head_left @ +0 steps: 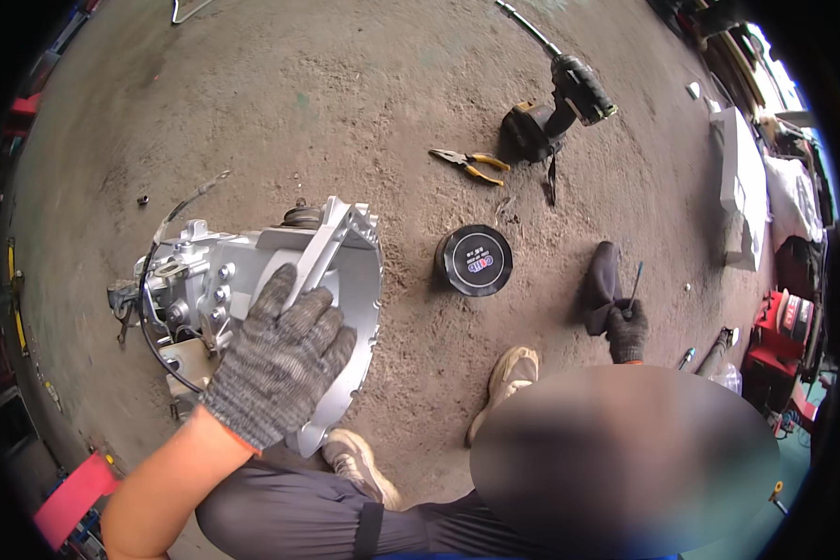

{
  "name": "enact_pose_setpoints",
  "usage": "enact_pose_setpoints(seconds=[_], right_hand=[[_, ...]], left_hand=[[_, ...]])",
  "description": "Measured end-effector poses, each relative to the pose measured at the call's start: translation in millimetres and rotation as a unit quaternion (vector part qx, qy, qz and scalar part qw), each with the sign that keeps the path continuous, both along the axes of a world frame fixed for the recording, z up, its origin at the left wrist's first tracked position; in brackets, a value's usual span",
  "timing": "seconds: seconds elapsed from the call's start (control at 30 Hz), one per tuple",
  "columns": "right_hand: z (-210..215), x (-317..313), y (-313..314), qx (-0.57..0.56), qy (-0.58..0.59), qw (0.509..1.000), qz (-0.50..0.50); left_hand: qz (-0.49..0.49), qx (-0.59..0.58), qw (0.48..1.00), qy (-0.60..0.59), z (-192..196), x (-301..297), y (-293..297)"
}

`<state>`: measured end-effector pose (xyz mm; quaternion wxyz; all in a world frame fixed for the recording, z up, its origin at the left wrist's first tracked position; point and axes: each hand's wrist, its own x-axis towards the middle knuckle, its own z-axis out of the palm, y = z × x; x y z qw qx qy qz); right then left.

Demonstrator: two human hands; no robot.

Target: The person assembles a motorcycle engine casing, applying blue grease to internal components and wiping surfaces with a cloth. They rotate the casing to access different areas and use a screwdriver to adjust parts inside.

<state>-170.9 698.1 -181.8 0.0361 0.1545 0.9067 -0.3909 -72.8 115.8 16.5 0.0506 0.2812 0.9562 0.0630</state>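
A silver gearbox [182,280] lies on the floor at the left, its wide bell housing [359,280] facing right. My left hand [285,364], in a grey knitted glove with an orange cuff, lies over the housing's rim, fingers stretched out. Further right and near the floor, my right hand [628,329], in a matching glove, is closed round a thin rod with a blue end [638,275]. Beside that hand is a dark, soft-looking shape [604,275] whose kind I cannot make out. A blurred oval covers most of my right arm.
A black lidded tin [476,261] stands mid-floor. Beyond it lie yellow-handled long-nose pliers [471,166] and a cordless impact wrench [569,103] with a long extension. A black cable [145,299] loops over the gearbox. White boxes [742,187] and red items [779,341] line the right side.
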Motion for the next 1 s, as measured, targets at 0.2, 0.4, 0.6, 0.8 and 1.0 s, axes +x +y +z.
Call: enact_pose_setpoints(seconds=[0.2,0.4,0.6,0.8,1.0], right_hand=[[49.1,-41.7,18.4,-0.060,0.111,0.992,0.012],[140.4,-80.0,-9.6,-0.042,0.104,0.993,0.027],[155.9,-61.3,-79.8,-0.015,0.103,0.994,-0.014],[174.5,-52.2,-41.5,-0.037,0.104,0.994,0.024],[206.8,-1.4,-16.1,-0.021,0.055,0.998,0.001]], left_hand=[[-0.053,-0.058,0.997,-0.010,-3.6,-5.8,-13.8],[-0.092,-0.052,0.994,0.017,-8.1,-11.6,-11.3],[-0.109,-0.114,0.987,0.020,5.8,-7.0,-18.4],[-0.116,-0.132,0.984,0.015,7.3,-6.1,-9.5],[-0.120,-0.180,0.975,-0.046,10.9,-14.4,8.1]])
